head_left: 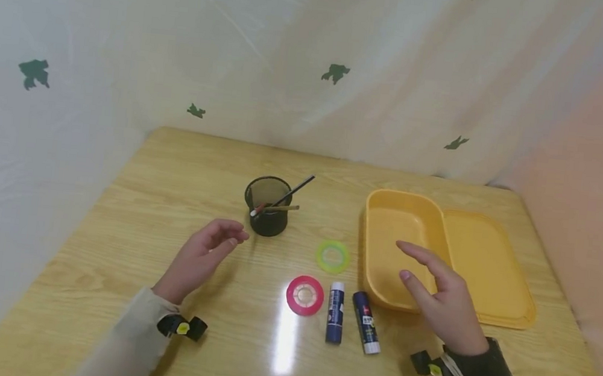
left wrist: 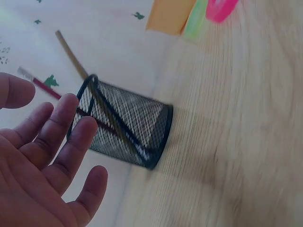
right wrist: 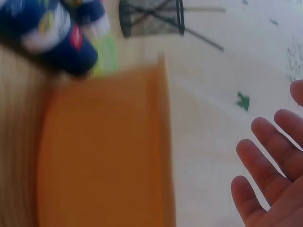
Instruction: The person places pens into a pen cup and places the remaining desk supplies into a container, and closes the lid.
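Note:
My left hand hovers just in front of a black mesh pen cup, fingers relaxed and holding nothing. Several pencils lean out of the cup. Over the near part of a yellow plastic box hangs my right hand, thumb and fingers spread apart, nothing between them. Between the hands lie a green tape roll, a pink tape roll, a glue stick with a white cap at its far end and a second, tilted glue stick.
The box's flat yellow lid lies against its right side on the wooden table. A pale curtain with green leaf shapes rises behind the table and along both sides.

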`<state>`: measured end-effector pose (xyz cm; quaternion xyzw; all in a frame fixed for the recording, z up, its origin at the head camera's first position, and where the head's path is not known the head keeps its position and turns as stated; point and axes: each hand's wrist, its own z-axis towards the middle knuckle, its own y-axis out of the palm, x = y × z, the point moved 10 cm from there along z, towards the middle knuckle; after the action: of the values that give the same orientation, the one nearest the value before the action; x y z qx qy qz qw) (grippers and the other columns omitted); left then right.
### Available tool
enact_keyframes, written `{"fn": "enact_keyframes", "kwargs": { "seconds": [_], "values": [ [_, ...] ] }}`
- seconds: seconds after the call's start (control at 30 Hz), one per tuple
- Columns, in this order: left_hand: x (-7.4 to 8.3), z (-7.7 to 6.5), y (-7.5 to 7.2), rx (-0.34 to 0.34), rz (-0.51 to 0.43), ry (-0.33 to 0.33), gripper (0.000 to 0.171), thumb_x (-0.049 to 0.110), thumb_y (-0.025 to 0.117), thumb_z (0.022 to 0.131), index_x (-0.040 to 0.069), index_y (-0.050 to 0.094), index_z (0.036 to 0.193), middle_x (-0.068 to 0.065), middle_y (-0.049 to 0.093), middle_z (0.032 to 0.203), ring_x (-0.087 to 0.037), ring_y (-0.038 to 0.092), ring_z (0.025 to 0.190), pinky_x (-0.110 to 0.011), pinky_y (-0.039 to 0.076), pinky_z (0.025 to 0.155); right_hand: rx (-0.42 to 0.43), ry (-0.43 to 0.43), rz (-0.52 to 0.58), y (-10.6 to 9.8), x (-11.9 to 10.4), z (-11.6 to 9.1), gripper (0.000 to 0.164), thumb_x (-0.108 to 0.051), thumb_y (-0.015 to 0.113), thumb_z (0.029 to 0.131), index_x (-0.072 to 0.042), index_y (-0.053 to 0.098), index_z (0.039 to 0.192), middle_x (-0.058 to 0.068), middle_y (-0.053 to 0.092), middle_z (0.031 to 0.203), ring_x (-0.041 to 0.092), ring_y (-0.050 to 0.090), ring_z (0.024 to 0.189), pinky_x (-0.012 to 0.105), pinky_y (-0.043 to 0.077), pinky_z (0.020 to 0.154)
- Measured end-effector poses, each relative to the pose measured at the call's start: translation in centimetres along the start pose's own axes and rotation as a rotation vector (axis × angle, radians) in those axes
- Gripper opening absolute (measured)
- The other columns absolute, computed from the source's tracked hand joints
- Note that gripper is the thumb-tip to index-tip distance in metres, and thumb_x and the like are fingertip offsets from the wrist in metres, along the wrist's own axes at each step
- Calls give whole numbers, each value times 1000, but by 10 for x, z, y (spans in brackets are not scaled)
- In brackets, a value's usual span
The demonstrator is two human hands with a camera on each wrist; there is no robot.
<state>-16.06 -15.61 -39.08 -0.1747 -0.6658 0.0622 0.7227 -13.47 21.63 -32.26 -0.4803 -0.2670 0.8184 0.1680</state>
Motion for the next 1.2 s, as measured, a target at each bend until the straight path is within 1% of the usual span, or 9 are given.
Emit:
{"fn": "enact_keyframes", "kwargs": {
  "seconds": [0.13,0.23,0.4,0.47,0.67,0.77,0.87,1.0,1.2],
  "values": [
    [5,-1,12,-13,-6,15,26,12,54,103,1,58,127,-11,68,118,-23,62,113,-46,47,101,63,25,-34,-17,15,0,49,7,68,91,-12,63,136,9,64,134,-3,50,128,9,35,103],
    [6,0,22,-37,-3,7,26,13,56,103,2,59,126,-10,68,118,-22,63,111,-49,47,101,105,68,-51,-26,30,-3,46,5,69,91,-13,65,134,7,65,132,-5,51,124,8,36,99],
    [5,3,40,-95,20,-23,28,14,59,102,3,59,127,-6,67,119,-21,62,111,-47,48,100,164,152,-46,-36,54,-10,41,1,69,92,-10,66,132,-2,66,132,-6,52,120,8,37,96],
    [2,5,47,-111,20,-36,29,14,60,101,3,59,128,-5,67,118,-21,62,111,-46,48,100,168,170,-47,-38,61,-12,41,0,69,92,-9,66,132,-2,65,134,-6,51,122,8,37,97],
    [-6,10,64,-136,19,-61,30,13,63,99,3,60,128,-4,68,117,-20,63,109,-42,50,98,112,162,-57,-32,72,-15,43,-2,69,93,-8,62,135,9,54,145,-4,39,135,6,27,106],
    [-7,12,75,-164,30,-73,31,14,64,98,4,60,127,-3,68,117,-20,63,107,-42,51,96,119,171,-57,-32,78,-16,43,-2,70,93,-6,62,135,11,51,148,3,38,139,7,25,108],
    [-10,13,87,-195,49,-102,31,18,65,98,7,61,127,-2,68,117,-18,63,105,-41,52,95,160,209,-47,-34,86,-19,42,-3,69,94,-5,61,135,10,49,151,3,37,140,8,25,108],
    [-14,15,102,-232,74,-115,31,21,66,97,10,62,126,-1,68,119,-16,63,103,-37,52,93,205,236,-30,-38,98,-22,44,-3,68,94,-3,59,137,12,45,154,1,36,139,9,27,106],
    [-19,17,118,-265,89,-128,33,23,70,95,14,62,126,4,66,117,-14,63,101,-34,53,89,155,267,5,-32,113,-23,55,-4,66,96,0,46,147,19,34,158,15,31,146,7,30,100]
  ]
}}
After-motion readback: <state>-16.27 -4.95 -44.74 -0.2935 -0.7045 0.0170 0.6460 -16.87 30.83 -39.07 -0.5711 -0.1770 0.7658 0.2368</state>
